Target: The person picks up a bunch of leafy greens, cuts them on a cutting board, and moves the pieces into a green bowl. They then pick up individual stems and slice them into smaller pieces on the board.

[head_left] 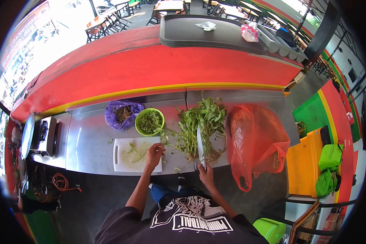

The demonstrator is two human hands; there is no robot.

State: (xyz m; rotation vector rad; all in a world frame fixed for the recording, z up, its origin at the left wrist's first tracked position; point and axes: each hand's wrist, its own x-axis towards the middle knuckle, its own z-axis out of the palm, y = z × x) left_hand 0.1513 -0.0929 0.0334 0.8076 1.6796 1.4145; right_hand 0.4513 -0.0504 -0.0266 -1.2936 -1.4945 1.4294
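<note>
My right hand (206, 174) is wrapped round the handle of a knife (200, 144), whose blade points away over a pile of leafy greens (201, 122) with roots at the near end. Over the right part of a white cutting board (124, 156) is my left hand (154, 155), its fingers bent together; what they hold, if anything, is too small to name. Some green scraps lie on the board. Behind it stands a green bowl (162, 122) of cut greens, beside a purple bag (114, 121) with brownish stems inside.
To the right, a red plastic bag (252, 138) hangs partly over the edge of the metal counter (89, 140). A gas stove (44, 136) stands at the far left. Behind the counter rises a red ledge (130, 69) with dark trays (232, 34).
</note>
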